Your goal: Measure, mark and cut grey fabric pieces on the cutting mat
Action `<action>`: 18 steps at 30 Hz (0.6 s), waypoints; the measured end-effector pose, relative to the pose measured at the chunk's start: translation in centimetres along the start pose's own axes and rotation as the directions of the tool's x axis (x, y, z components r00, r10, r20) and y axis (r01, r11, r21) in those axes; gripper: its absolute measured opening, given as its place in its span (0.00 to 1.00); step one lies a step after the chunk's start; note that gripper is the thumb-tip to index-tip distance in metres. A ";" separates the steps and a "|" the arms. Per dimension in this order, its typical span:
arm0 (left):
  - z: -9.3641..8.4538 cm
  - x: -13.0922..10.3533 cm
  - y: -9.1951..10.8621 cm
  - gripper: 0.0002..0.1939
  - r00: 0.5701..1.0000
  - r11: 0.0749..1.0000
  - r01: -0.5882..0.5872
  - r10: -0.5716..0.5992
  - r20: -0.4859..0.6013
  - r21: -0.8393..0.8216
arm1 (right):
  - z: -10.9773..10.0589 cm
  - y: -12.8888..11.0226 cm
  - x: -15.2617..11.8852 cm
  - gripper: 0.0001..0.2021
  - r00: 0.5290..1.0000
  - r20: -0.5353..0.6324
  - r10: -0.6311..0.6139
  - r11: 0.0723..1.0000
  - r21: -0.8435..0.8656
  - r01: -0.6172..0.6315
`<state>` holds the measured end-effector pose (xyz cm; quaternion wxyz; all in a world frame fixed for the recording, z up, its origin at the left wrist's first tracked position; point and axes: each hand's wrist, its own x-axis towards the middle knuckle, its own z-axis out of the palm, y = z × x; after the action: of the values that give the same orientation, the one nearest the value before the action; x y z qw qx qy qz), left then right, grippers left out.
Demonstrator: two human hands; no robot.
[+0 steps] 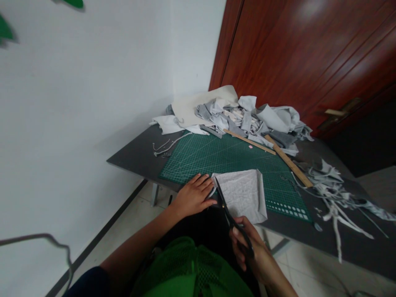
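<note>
A light grey piece of fabric lies on the near edge of the green cutting mat, its front part hanging past the table edge. My left hand rests flat at the fabric's left edge, fingers stretched out and pressing down. Black-handled scissors are in my right hand, with fingers wrapped round the handles. Their blades point away from me along the fabric's left side, close to my left fingertips. A narrow bit of the fabric shows beside my left fingers; what lies under the palm is hidden.
A heap of grey and white cloth pieces covers the back of the dark table. Two wooden rulers lie across the mat's far right. Cut strips are piled on the right. White wall left, brown door behind.
</note>
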<state>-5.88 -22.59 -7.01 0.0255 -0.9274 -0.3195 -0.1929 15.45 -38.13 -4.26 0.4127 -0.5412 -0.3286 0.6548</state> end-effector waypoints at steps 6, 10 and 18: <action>0.2 -0.1 0.0 0.33 1.000 1.000 -0.004 0.004 -0.011 -0.002 | 0.2 0.2 0.2 0.27 1.000 0.028 -0.001 0.996 -0.087 0.003; 0.1 -0.1 0.0 0.33 1.000 1.000 -0.002 0.002 -0.011 0.007 | 0.4 0.1 0.2 0.27 1.000 0.028 -0.005 0.993 -0.117 0.009; 0.0 0.0 0.1 0.33 1.000 1.000 0.002 -0.002 0.002 0.011 | 0.6 0.0 0.0 0.25 0.999 0.033 -0.022 0.988 -0.149 0.027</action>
<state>-5.83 -22.69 -7.02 0.0303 -0.9272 -0.3213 -0.1901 14.88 -38.10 -4.20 0.3738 -0.5561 -0.3898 0.6317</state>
